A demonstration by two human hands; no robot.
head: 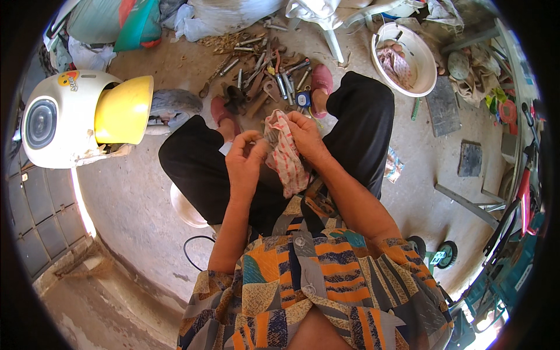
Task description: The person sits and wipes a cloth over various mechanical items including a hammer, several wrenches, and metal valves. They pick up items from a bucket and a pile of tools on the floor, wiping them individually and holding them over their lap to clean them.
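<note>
Above my lap, my right hand (307,136) grips the top of a crumpled white cloth (288,168) with red marks, which hangs down between my knees. My left hand (246,157) is at the left side of the cloth, its fingers curled and thumb near the fingertips. Blur hides whether they pinch the cloth. Past my hands, a heap of metal hand tools lies on the floor between my feet. In it are a red-handled tool (277,62), a ratchet-like tool (298,65) and several metal sockets or tubes. A blue tape measure (302,99) rests beside my right shoe (321,78).
A white basin (426,85) at the upper right holds a similar cloth (393,65). To the left stands a white rounded machine (65,118) with a yellow container (124,109). A tyre (175,103) lies beside it. Dark flat plates (442,105) and a metal frame (466,203) occupy the right.
</note>
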